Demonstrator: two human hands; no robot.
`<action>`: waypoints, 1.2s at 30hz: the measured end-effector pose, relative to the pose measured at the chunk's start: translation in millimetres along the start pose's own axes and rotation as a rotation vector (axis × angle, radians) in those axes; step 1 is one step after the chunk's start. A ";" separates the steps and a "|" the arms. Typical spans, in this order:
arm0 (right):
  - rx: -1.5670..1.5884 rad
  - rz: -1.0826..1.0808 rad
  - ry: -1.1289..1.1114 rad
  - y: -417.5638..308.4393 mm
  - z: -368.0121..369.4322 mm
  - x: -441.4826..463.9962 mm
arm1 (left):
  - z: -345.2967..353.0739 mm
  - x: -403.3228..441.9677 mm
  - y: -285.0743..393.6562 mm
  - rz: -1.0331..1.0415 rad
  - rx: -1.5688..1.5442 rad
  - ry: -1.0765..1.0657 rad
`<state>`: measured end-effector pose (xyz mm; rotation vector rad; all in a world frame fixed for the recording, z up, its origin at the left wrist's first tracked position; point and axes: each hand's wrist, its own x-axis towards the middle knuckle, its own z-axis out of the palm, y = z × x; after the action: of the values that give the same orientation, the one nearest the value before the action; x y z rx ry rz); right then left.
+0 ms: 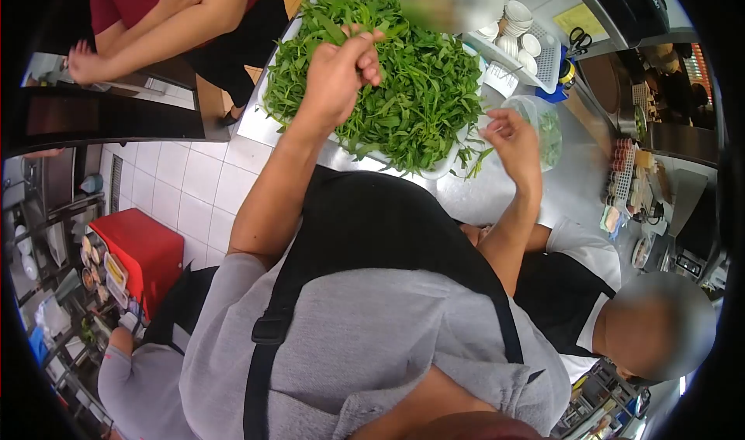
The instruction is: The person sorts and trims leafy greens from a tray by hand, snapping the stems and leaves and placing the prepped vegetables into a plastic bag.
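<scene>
Commercial kitchen: steel counter (576,178), aprons (372,215)

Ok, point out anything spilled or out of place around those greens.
A few sprigs stick out past the rim of the white tray, near the right hand; that looks untidy, since most of the greens sit heaped inside.

Grey short-sleeved shirt (372,316), open collar (470,384); black apron (380,215), black strap (258,386), rectangular black buckle (269,330).

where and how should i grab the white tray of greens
Probably by the rim of the white tray, at its left end and near-right corner, coming from the near side: white edge shows there, while leafy greens heap over the middle.
</scene>
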<state>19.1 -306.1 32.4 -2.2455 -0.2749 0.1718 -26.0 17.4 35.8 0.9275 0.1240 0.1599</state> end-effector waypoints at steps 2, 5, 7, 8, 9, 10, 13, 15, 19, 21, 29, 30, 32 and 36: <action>-0.084 0.065 -0.019 -7.4 21.4 -6.2 | 4.9 0.3 -3.8 -0.026 0.006 -0.044; -0.121 -0.039 0.099 -6.9 51.8 13.8 | 22.0 0.3 -7.6 -0.060 0.085 -0.084; -0.043 -0.033 0.121 -24.9 51.1 21.3 | 20.0 1.2 -11.6 -0.043 0.133 -0.092; -0.018 -0.044 0.124 -28.9 48.3 25.2 | 19.2 2.5 -11.6 -0.032 0.160 -0.098; 0.005 -0.057 0.126 -30.3 44.4 30.4 | 20.7 1.7 -9.3 -0.010 0.174 -0.098; 0.028 -0.070 0.128 -33.5 41.9 34.6 | 19.5 1.8 -8.6 -0.054 0.248 -0.108; 0.055 -0.078 0.092 -34.5 43.7 44.0 | 24.5 -0.3 -10.0 -0.161 0.488 -0.233; 0.164 -0.069 0.100 -36.4 46.8 43.8 | 36.1 -5.1 -19.8 -0.195 0.711 -0.492; -0.018 -0.100 0.340 -55.5 29.0 17.0 | 25.6 -3.0 -45.0 -0.163 1.092 -0.570; -0.012 -0.114 0.149 -39.3 25.2 -3.1 | 8.9 0.7 -49.1 -0.160 1.102 -0.472; -0.235 -0.057 0.145 -16.8 61.9 -13.1 | -4.0 3.4 -50.9 -0.237 0.922 -0.415; -0.182 -0.043 0.146 -20.9 52.2 -14.4 | 2.2 -1.7 -38.2 -0.263 0.809 -0.390; -0.077 -0.013 0.154 -36.1 32.0 -21.2 | 9.7 -8.0 -25.6 -0.292 0.593 -0.372; -0.010 0.169 0.080 -69.1 12.7 -29.4 | 17.4 -13.8 -11.2 -0.333 0.463 -0.515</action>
<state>-21.7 -261.5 78.6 -2.2790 -0.0428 0.1697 -35.6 -5.5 37.7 1.3638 -0.1706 -0.4336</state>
